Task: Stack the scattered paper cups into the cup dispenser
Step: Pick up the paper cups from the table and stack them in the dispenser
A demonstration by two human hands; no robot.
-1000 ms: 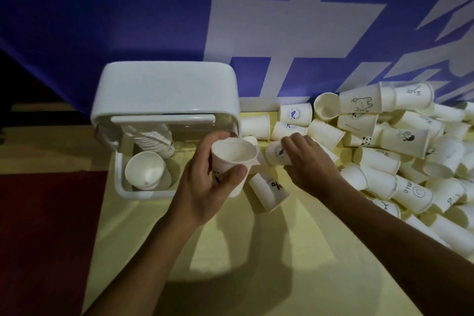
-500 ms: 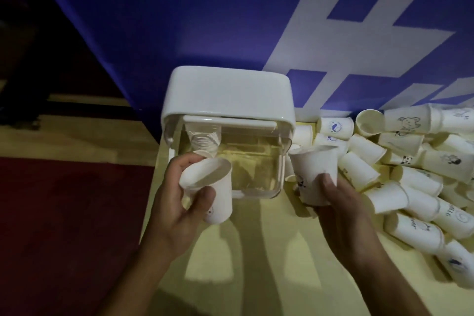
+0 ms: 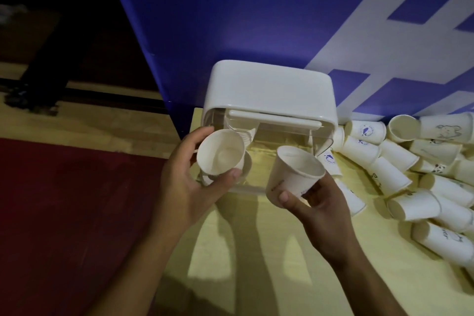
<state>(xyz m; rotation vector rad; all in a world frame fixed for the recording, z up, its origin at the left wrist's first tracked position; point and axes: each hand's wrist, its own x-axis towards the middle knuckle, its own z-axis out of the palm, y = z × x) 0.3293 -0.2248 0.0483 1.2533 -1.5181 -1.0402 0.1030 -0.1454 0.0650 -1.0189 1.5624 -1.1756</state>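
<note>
The white cup dispenser (image 3: 269, 90) stands against the blue wall, its clear front open, with a stack of cups (image 3: 247, 133) hanging in its left side. My left hand (image 3: 184, 182) grips a white paper cup (image 3: 220, 152) at the dispenser's left front, mouth facing me, just above another cup (image 3: 246, 165) sitting below it. My right hand (image 3: 315, 202) holds a second paper cup (image 3: 292, 174) tilted in front of the dispenser's middle. A pile of scattered paper cups (image 3: 415, 172) lies to the right.
The yellow table top (image 3: 256, 264) stretches toward me. Its left edge borders a dark red floor (image 3: 77, 213). The blue and white wall panel (image 3: 256, 7) rises right behind the dispenser. Cups crowd the table's right side.
My left hand has carried its cup left from the pile up to the dispenser's left opening. My right hand has picked a cup out of the pile and brought it to the dispenser's front.
</note>
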